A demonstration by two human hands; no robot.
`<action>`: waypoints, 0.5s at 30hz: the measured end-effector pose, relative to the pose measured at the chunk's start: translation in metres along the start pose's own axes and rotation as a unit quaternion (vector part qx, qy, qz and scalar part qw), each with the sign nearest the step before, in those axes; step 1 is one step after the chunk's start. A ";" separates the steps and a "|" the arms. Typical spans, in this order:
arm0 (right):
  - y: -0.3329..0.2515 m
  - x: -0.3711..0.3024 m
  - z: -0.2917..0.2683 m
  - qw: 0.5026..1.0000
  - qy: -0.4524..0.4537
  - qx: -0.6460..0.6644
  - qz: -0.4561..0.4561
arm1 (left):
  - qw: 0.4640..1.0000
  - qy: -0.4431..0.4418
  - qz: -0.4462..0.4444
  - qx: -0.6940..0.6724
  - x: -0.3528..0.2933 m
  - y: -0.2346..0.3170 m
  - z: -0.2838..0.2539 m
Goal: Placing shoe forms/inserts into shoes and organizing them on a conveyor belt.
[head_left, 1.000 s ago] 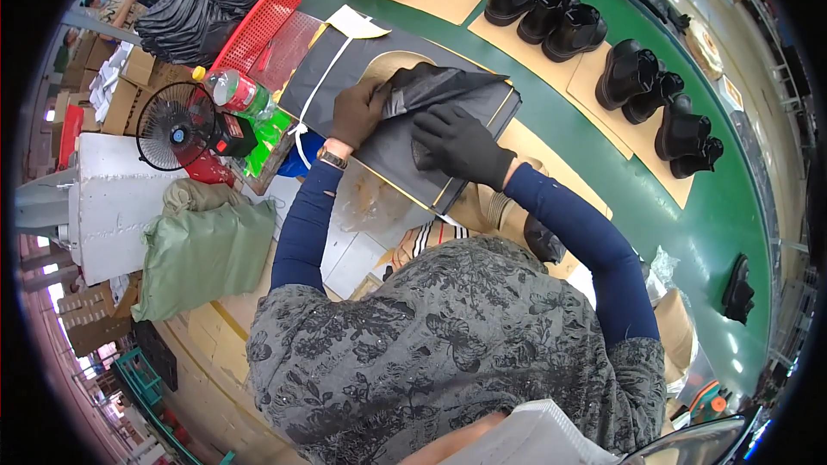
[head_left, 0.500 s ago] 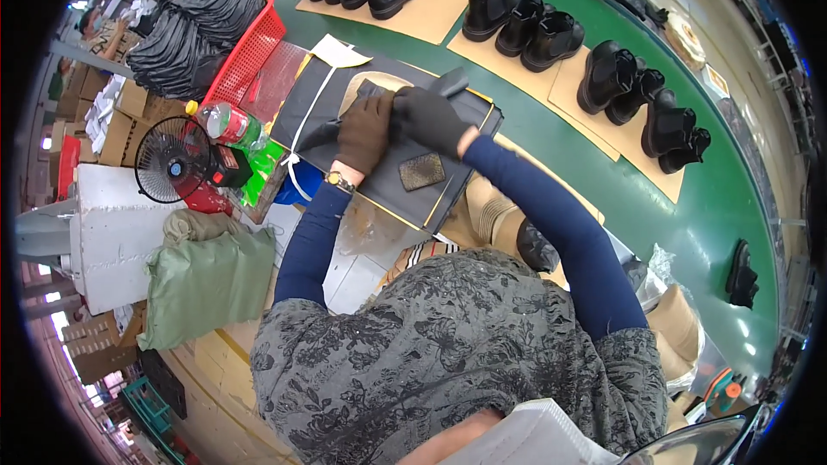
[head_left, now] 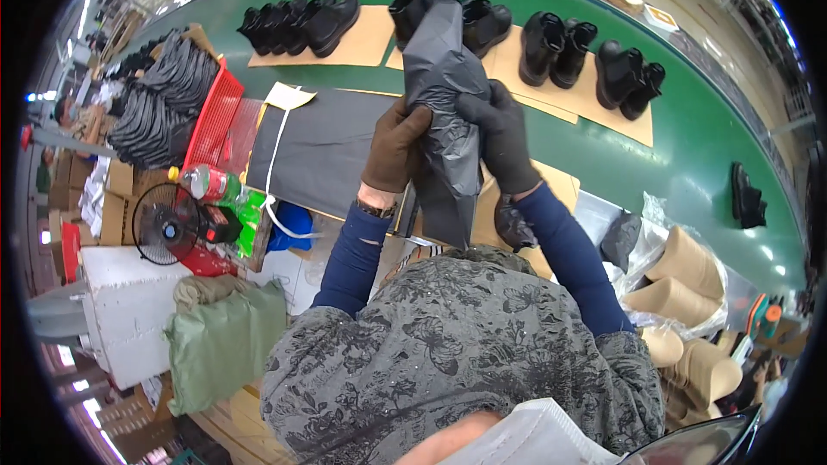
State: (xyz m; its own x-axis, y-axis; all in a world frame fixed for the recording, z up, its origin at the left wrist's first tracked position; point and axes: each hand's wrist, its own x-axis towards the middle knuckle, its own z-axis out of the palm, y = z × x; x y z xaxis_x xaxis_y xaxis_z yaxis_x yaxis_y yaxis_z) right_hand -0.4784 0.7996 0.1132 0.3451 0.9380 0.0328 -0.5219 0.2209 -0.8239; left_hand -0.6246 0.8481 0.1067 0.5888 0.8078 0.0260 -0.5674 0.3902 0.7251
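Note:
A crinkled bundle of black wrapping paper (head_left: 444, 69) is held up in front of me, its long shape running from over the far boots down toward my chest. My left hand (head_left: 392, 145), in a dark brown glove, is closed on its left edge with the thumb on top. On the opposite edge, my right hand (head_left: 504, 133), gloved likewise, grips the paper. Whatever lies inside the folds is hidden. Left of the hands is a flat pile of black sheets (head_left: 332, 142), with a white strap (head_left: 277, 151) across it.
Black ankle boots (head_left: 544, 47) stand in rows on cardboard (head_left: 379, 30) along the green table (head_left: 698, 181). To the left are a red basket (head_left: 215, 112) of black pieces, a bottle (head_left: 211, 182) and a fan (head_left: 168, 222). Beige curved inserts (head_left: 680, 280) lie at right.
Both hands have come up off the pile and now hold the black paper raised. The beige piece and small dark block seen on the pile are out of sight. The view has shifted.

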 end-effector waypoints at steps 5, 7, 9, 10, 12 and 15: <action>-0.038 -0.029 -0.031 0.985 0.020 -0.173 -0.015 | 0.642 -0.029 0.437 0.629 0.011 0.014 0.047; -0.034 -0.040 -0.031 0.980 -0.005 -0.192 -0.051 | 0.597 -0.159 0.409 0.672 0.009 0.016 0.063; -0.041 -0.052 -0.025 0.988 0.002 -0.135 -0.074 | 0.772 -0.162 0.254 0.560 0.009 0.020 0.068; -0.049 -0.058 -0.020 0.992 0.008 -0.079 -0.094 | 0.895 -0.151 0.079 0.413 0.009 0.021 0.070; -0.068 -0.060 -0.028 0.984 -0.053 -0.145 -0.092 | 0.898 -0.195 0.096 0.383 0.009 0.016 0.077; -0.076 -0.063 -0.039 0.979 -0.108 -0.170 0.009 | 0.751 -0.184 0.393 0.498 0.035 0.003 0.082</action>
State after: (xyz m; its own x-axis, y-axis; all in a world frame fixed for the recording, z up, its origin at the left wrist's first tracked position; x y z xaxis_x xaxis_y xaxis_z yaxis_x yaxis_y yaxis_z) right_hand -0.4304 0.7134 0.1513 0.1463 0.9836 0.1056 -0.2237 0.1368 -0.9650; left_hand -0.5586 0.8410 0.1659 0.5214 0.3671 0.7703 -0.2183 -0.8153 0.5363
